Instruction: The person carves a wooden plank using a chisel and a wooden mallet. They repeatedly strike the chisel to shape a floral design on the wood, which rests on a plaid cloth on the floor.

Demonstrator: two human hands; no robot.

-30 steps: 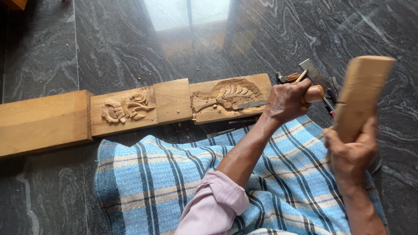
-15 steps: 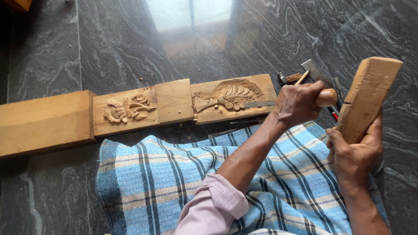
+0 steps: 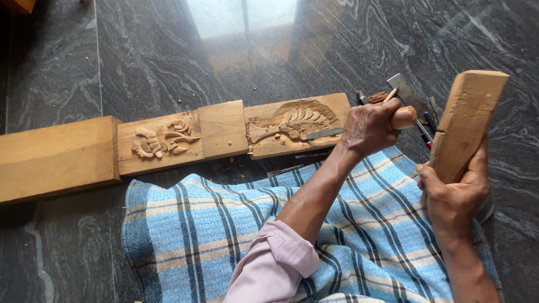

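Note:
A long wooden beam lies across the dark stone floor, with two carved relief panels: a curled motif at left and a scalloped, wing-like motif at right. My left hand grips a chisel by its wooden handle; the metal blade rests on the right carving. My right hand holds a thick wooden block mallet upright, just right of the chisel handle and apart from it.
A blue, white and tan checked cloth covers my lap in the foreground. Several loose metal tools lie on the floor behind my left hand. Small wood chips dot the grey stone floor.
The wooden mallet in my right hand has shifted slightly right and up. My left hand and the chisel stay on the right carving.

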